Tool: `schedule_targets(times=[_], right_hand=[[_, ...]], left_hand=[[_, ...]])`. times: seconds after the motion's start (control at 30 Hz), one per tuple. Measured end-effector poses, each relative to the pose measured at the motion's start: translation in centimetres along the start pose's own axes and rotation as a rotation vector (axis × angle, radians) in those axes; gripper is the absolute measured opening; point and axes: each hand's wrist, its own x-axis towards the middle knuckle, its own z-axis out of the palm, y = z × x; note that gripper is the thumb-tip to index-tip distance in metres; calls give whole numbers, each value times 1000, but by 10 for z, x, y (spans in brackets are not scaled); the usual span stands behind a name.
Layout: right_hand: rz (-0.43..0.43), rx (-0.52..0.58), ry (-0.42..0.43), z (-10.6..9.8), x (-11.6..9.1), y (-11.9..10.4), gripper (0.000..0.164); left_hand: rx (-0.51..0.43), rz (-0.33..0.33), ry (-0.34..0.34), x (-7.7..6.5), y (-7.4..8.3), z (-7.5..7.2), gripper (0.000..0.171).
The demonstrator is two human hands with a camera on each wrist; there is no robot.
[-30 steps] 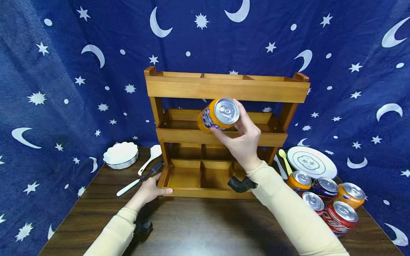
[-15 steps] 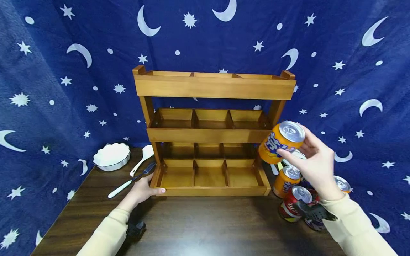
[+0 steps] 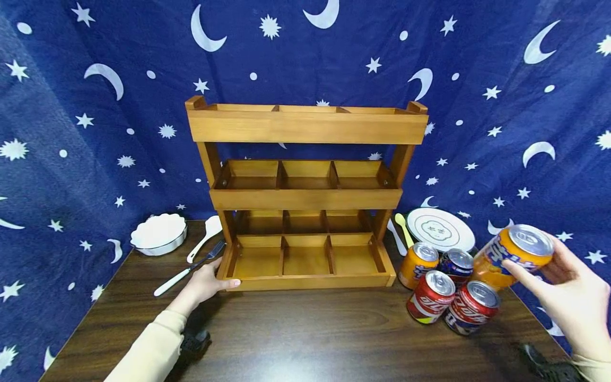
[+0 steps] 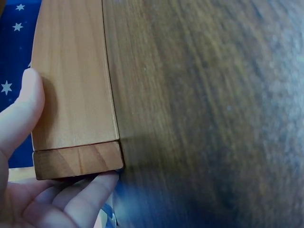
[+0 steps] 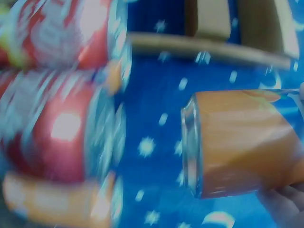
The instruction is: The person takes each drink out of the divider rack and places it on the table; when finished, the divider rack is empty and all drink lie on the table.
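Observation:
My right hand holds an orange soda can at the far right, its silver top tilted. In the right wrist view the same can lies sideways across the picture. At the three-tier wooden rack, my left hand grips the front left corner of the lowest tray. The left wrist view has the thumb on one side of that corner and fingers round the other. Beside the held can stand an orange can, a dark blue can and two red cans.
A white plate leans behind the cans, near a yellow spoon and a pale-handled utensil. Left of the rack are a white fluted dish, a white ladle-like spoon and a fork. A blue star-patterned curtain hangs behind.
My right hand has carried the orange can from in front of the rack's middle tier rightward and down to the cans. The left hand keeps its grip on the rack.

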Motion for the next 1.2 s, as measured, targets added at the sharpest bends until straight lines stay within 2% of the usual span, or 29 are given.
schedule_targets(times=[0.13, 0.23, 0.3, 0.4, 0.47, 0.6, 0.63, 0.7, 0.8, 0.97, 1.07, 1.17, 1.2], right_hand=[[28, 263, -3, -14, -7, 29, 60], [82, 479, 34, -17, -17, 50, 57], [97, 545, 39, -18, -26, 65, 56], [130, 553, 3, -18, -40, 86, 56], [190, 462, -24, -18, -48, 98, 58], [322, 186, -81, -14, -60, 116, 61], [343, 121, -95, -13, -63, 119, 61], [347, 59, -114, -10, -68, 124, 61], [371, 56, -126, -8, -75, 130, 62], [488, 255, -102, -6, -83, 135, 65], [482, 348, -95, -4, -86, 137, 64], [424, 236, -141, -3, -86, 139, 64], [397, 165, -168, -4, -86, 140, 64]], left_hand=[[-5, -5, -4, -1, 0, -2, 103], [-3, -15, -1, -2, 1, -3, 103], [-7, -21, -4, -2, 1, -4, 103], [-14, -27, -8, -2, 1, -3, 104], [-10, -24, -6, -4, 1, -3, 103], [-11, -25, 2, -5, 1, -3, 102], [-11, -22, 4, -6, 1, -3, 102], [-12, -21, 7, -5, 1, -2, 102], [-21, -23, 2, -4, 1, 0, 102], [11, -12, 6, -4, -1, 0, 100], [5, -13, 8, -5, -3, 0, 99], [-66, -29, -9, -9, -2, 0, 97], [-91, -31, -14, -10, -2, 0, 94]])
